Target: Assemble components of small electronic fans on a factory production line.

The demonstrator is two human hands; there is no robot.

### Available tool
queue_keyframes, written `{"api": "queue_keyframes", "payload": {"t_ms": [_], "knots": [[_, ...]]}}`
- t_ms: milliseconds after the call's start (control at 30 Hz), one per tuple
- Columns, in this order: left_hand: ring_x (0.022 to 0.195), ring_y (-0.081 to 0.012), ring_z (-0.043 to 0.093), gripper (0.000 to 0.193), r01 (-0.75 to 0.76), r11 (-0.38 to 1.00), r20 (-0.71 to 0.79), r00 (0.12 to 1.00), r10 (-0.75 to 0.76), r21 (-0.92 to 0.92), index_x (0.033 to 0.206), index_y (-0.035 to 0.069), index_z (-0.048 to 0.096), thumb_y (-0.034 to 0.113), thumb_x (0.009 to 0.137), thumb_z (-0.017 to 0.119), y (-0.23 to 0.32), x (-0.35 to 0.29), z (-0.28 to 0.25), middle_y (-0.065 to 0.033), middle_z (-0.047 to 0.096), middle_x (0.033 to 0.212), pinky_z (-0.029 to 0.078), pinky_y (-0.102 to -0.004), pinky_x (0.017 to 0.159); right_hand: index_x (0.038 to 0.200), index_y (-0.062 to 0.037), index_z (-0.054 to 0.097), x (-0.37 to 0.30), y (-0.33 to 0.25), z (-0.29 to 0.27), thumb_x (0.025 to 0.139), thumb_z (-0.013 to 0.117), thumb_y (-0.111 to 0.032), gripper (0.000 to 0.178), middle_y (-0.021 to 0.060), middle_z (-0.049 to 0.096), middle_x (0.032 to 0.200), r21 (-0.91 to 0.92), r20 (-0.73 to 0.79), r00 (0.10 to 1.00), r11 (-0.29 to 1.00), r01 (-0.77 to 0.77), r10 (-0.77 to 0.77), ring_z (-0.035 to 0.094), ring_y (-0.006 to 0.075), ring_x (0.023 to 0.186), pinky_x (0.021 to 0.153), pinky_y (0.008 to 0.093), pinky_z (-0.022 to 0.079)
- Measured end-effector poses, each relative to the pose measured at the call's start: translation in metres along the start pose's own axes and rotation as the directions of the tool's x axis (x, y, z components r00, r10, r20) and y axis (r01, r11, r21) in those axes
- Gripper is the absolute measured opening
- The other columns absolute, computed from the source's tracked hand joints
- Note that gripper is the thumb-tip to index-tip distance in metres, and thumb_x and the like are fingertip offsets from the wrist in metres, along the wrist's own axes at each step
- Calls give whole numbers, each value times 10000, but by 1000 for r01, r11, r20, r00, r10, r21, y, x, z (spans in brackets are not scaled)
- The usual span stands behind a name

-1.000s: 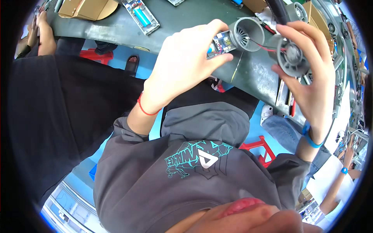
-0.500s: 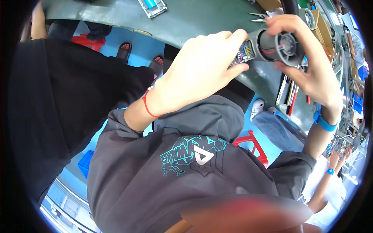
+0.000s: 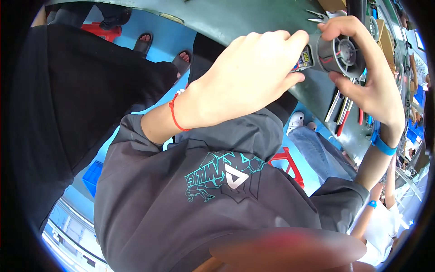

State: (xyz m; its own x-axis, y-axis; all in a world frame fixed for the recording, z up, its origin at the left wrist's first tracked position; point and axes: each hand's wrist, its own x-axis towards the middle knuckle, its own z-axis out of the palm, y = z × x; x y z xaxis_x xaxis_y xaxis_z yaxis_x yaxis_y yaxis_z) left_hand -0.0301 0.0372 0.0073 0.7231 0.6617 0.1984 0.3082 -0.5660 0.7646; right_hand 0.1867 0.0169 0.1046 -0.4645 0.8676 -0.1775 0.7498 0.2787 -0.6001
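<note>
Up at the right over the bench, a grey handheld fan point(image 3: 322, 53) lies on its side between my two hands. My left hand point(image 3: 253, 75) is closed round its handle, hiding most of it; a small digital display point(image 3: 306, 56) and bits of red and blue wire show past the fingertips. My right hand point(image 3: 371, 84) grips the round housing, thumb below and fingers above. Inside the open end sits a spoked fan hub point(image 3: 346, 53) with a red wire near the rim.
Pliers point(image 3: 318, 17) lie on the green bench point(image 3: 217, 20) beyond the fan. Several slim hand tools, one a red-handled tool point(image 3: 344, 121), lie nearer me. Another grey round housing point(image 3: 373, 28) and a cardboard box point(image 3: 386, 45) stand at the right. A person in black point(image 3: 90, 99) is on my left.
Both hands and the fan have shifted right in the picture, and my left hand now covers more of the handle and display. The tray with a blue cell has left the view.
</note>
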Motion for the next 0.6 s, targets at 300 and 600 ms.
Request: {"api": "queue_keyframes", "payload": {"t_ms": [300, 600], "knots": [[783, -360, 637, 411, -130, 991, -95, 987, 132, 22, 1136, -38, 492, 136, 848, 727, -3, -1, 10, -175, 598, 855, 519, -431, 697, 1105, -31, 507, -3, 9, 15, 641, 584, 122, 495, 126, 533, 1187, -101, -129, 990, 994, 37, -50, 549, 271, 1260, 1080, 335, 366], [764, -360, 634, 378, -105, 994, -125, 986, 107, 19, 1128, -21, 523, 119, 838, 721, -1, -7, 13, -170, 607, 834, 521, -433, 692, 1250, -23, 519, -1, -2, -1, 728, 608, 45, 534, 112, 576, 1161, -97, -55, 980, 976, -193, 189, 595, 241, 1065, 979, 302, 446]]}}
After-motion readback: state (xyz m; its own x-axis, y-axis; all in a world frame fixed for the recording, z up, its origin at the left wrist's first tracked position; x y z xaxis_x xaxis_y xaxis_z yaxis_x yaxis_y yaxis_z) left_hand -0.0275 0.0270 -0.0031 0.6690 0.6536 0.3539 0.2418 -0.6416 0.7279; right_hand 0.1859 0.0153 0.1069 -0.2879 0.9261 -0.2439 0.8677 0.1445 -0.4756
